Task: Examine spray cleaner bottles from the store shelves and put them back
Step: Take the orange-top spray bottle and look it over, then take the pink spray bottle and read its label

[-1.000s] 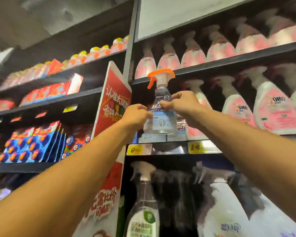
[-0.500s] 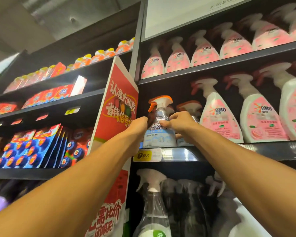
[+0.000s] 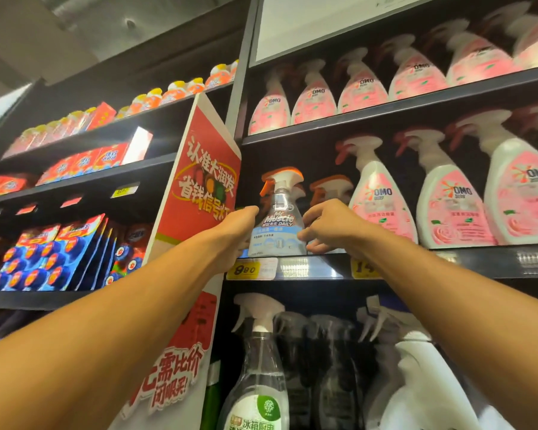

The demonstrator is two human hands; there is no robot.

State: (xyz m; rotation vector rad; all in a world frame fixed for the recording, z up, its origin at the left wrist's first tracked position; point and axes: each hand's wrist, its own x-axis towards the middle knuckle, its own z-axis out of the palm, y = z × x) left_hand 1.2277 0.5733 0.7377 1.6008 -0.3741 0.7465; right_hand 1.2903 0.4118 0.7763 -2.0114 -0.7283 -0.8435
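Bottle: clear plastic spray bottle with orange trigger (image 3: 278, 221) — upright on dark shelf (image 3: 311, 268)
Left hand (image 3: 235, 231): fingers on bottle's side
Right hand (image 3: 330, 226): loosely curled beside it — contact unclear

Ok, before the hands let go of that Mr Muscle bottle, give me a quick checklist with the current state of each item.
1. Mr Muscle bottle upright: ok.
2. Its base down on the shelf edge: looks seated, but the base is partly hidden, so cannot tell for sure.
3. Label facing the aisle: ok, the brand name reads from the front.
4. Left hand off the bottle: not ok, it sits against the bottle's left side.
5. Right hand off the bottle: not ok, its fingers are at the right side.
6. Room beside the second orange-trigger bottle: cannot tell, the right hand hides the gap.
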